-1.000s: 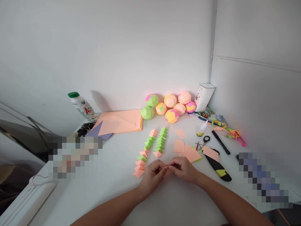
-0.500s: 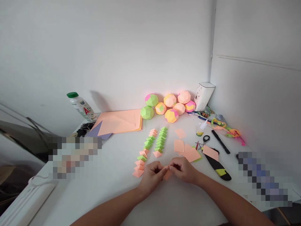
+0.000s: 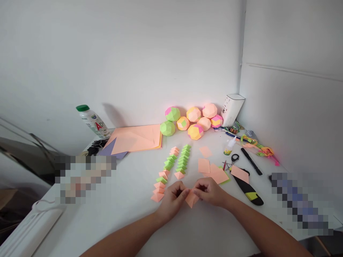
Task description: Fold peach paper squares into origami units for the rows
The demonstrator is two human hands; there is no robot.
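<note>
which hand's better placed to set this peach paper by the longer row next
Probably your left hand. It and your right hand both hold the peach paper, but the left is nearer the longer row.

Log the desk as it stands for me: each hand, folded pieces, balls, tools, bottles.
Left hand: pinches one side of the peach paper
Right hand: pinches the other side
Folded pieces: two rows, peach and green
Balls: eight, grouped at the back
Scissors: black handles, beyond the black-and-yellow tool
Peach square: lying on that tool
Small bottle: beyond the scissors
Large bottle: green cap, far left
</note>
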